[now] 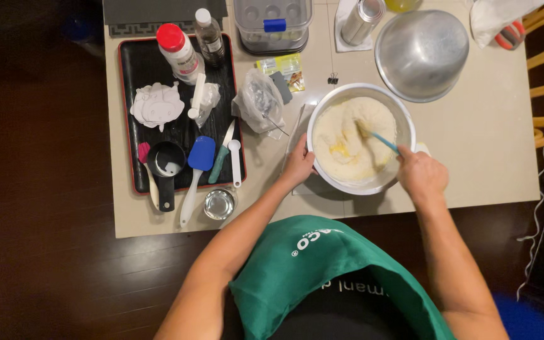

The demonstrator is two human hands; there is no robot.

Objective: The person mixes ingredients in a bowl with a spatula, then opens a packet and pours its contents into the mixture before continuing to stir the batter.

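A round white mixing bowl (404, 119) stands on the beige table, filled with pale flour (347, 135) and a yellow patch of liquid near its left side. My left hand (298, 165) grips the bowl's left rim. My right hand (420, 174) is closed on a blue-handled utensil (385, 140) whose tip is buried in the flour. A green apron covers my front at the table's near edge.
A black tray (135, 82) on the left carries a blue spatula (200, 156), a black measuring cup, a white spoon, a knife and two bottles. An upturned metal bowl (422, 53) sits at the back right. A small glass (220, 204) stands near the front edge.
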